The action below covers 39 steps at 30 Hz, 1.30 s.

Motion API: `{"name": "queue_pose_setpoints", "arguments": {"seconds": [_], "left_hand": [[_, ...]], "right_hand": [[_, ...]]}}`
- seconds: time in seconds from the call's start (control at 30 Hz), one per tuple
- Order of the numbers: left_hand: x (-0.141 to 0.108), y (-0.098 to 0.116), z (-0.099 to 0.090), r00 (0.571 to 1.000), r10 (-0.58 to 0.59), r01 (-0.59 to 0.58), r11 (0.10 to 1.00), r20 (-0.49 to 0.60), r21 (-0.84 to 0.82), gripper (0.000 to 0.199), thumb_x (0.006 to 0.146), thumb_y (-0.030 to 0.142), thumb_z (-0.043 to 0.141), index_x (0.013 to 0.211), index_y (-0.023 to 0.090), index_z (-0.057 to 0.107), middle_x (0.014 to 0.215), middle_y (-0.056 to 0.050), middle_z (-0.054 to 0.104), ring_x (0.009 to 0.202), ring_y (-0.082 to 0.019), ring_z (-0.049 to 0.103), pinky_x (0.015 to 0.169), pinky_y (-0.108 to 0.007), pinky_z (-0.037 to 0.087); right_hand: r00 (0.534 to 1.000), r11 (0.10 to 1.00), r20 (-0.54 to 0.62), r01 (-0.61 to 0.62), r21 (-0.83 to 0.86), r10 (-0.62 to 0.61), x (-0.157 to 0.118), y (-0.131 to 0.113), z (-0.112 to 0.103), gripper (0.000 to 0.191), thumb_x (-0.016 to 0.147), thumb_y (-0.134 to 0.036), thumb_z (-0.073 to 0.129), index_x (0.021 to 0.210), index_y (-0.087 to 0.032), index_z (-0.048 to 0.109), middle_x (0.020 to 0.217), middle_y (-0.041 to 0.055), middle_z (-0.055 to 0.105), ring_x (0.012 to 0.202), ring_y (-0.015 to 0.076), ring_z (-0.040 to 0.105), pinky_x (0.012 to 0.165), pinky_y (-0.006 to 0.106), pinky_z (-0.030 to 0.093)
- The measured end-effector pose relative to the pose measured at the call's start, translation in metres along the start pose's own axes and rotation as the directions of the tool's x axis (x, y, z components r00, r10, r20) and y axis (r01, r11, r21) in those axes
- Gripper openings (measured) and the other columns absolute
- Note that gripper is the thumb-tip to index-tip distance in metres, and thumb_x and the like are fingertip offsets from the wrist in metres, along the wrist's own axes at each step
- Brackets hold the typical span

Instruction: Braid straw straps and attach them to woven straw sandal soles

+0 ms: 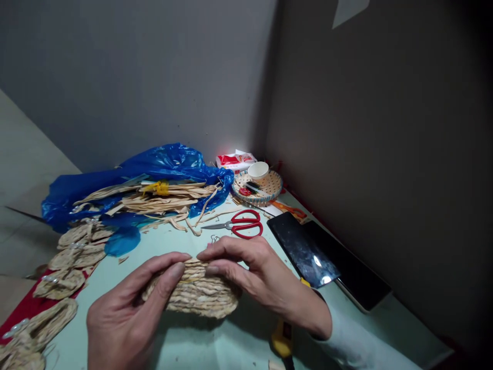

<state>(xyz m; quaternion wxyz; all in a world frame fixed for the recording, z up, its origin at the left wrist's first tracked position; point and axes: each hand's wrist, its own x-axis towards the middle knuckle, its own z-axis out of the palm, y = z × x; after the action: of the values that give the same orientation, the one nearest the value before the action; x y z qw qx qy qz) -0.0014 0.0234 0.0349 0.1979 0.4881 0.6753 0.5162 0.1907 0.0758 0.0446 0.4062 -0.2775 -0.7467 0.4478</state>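
Note:
Between both hands, a little above the table, is a small oval piece of coiled straw braid (pixel 200 295), its ridged rows facing me. My left hand (pixel 134 303) grips its left end, thumb on the near face and fingers behind. With thumb and forefinger, my right hand (pixel 246 270) pinches the upper edge near the middle. The fingertips of the two hands almost meet there. Beyond them lies a pair of red-handled scissors (pixel 242 224), with a small binder clip (pixel 214 240) partly hidden by my right hand.
Dry straw strips (pixel 165 200) lie on a blue plastic bag (pixel 169 159) at the back. Finished-looking woven straw pieces (pixel 63 285) with beads line the left edge. A woven tray (pixel 269 190) holds a white bowl (pixel 258 169). Dark tablets (pixel 304 252) and a yellow tape measure (pixel 282 339) lie right.

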Motion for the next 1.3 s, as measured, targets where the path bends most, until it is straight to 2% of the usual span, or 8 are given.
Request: {"name": "queue_pose_setpoints", "arguments": {"seconds": [0.17,0.33,0.5,0.6,0.73,0.93,1.17,1.3], "left_hand": [[0.005,-0.007,-0.002,0.999,-0.001,0.0,1.0,-0.034,-0.025,0.012,0.073,0.046,0.078,0.083,0.04,0.08,0.087,0.014,0.083,0.082,-0.012,0.075,0.076,-0.011,0.054],[0.022,-0.003,-0.005,0.974,0.038,-0.04,0.999,0.224,0.003,0.016,0.067,0.049,0.079,0.074,0.035,0.082,0.079,0.007,0.084,0.072,-0.015,0.076,0.064,-0.01,0.055],[0.019,0.008,0.003,0.926,0.194,-0.195,0.98,0.324,-0.031,0.009,0.068,0.04,0.079,0.063,0.033,0.077,0.062,0.009,0.076,0.055,-0.009,0.066,0.055,-0.007,0.048],[0.013,0.006,0.003,0.93,0.202,-0.218,0.976,0.306,0.018,0.011,0.071,0.041,0.077,0.066,0.032,0.075,0.062,0.01,0.073,0.056,-0.01,0.065,0.057,-0.009,0.048],[0.011,-0.005,-0.002,0.982,0.101,-0.103,0.995,0.16,0.007,0.015,0.067,0.045,0.082,0.071,0.031,0.077,0.071,0.006,0.079,0.067,-0.014,0.071,0.064,-0.012,0.053],[0.019,-0.008,-0.003,0.997,0.074,-0.076,0.993,-0.025,-0.094,0.019,0.07,0.049,0.081,0.073,0.03,0.076,0.072,0.007,0.079,0.069,-0.014,0.073,0.066,-0.012,0.056],[0.021,0.001,-0.004,0.986,0.045,-0.036,0.998,0.163,-0.06,0.021,0.065,0.049,0.082,0.069,0.029,0.081,0.073,0.001,0.083,0.064,-0.019,0.076,0.06,-0.017,0.06],[0.017,-0.003,-0.004,0.968,0.03,-0.029,1.0,0.25,-0.006,0.018,0.069,0.048,0.079,0.073,0.03,0.083,0.078,0.001,0.085,0.077,-0.025,0.08,0.074,-0.024,0.063]], "right_hand": [[1.0,0.999,-0.011,0.028,-0.036,-0.028,-0.002,0.004,0.003,0.024,0.095,-0.024,0.068,0.115,-0.012,0.074,0.1,0.0069,0.078,0.086,0.0144,0.07,0.079,0.023,0.051],[0.999,0.988,0.034,0.028,-0.151,-0.023,-0.001,0.008,-0.006,0.023,0.095,-0.025,0.066,0.111,-0.012,0.076,0.096,0.0084,0.078,0.081,0.0163,0.071,0.075,0.025,0.051],[0.977,0.964,0.214,0.055,-0.259,0.002,0.0,-0.001,-0.015,0.023,0.097,-0.018,0.061,0.114,-0.012,0.076,0.087,0.0061,0.077,0.073,0.0147,0.067,0.069,0.023,0.047],[0.977,0.97,0.213,0.032,-0.239,0.021,0.0,-0.002,-0.016,0.025,0.097,-0.02,0.062,0.118,-0.011,0.074,0.093,0.0082,0.077,0.08,0.0169,0.069,0.073,0.025,0.049],[0.992,0.995,0.077,-0.103,0.011,0.102,0.001,0.004,-0.015,0.042,0.096,-0.035,0.066,0.134,-0.017,0.064,0.107,0.0092,0.076,0.094,0.0204,0.071,0.083,0.03,0.053],[0.981,0.964,0.039,-0.196,0.181,0.192,0.0,0.003,0.0,0.04,0.086,-0.04,0.077,0.118,-0.018,0.067,0.093,0.004,0.072,0.086,0.0209,0.068,0.076,0.03,0.054],[0.993,0.993,0.027,-0.113,0.021,0.112,-0.002,-0.008,-0.003,0.016,0.098,-0.03,0.06,0.106,-0.019,0.067,0.086,0.0001,0.065,0.072,0.0138,0.058,0.065,0.023,0.048],[0.998,0.99,-0.003,-0.059,-0.128,0.059,-0.002,-0.008,-0.012,0.024,0.098,-0.026,0.058,0.119,-0.019,0.068,0.113,0.006,0.072,0.092,0.0184,0.064,0.078,0.027,0.05]]}}
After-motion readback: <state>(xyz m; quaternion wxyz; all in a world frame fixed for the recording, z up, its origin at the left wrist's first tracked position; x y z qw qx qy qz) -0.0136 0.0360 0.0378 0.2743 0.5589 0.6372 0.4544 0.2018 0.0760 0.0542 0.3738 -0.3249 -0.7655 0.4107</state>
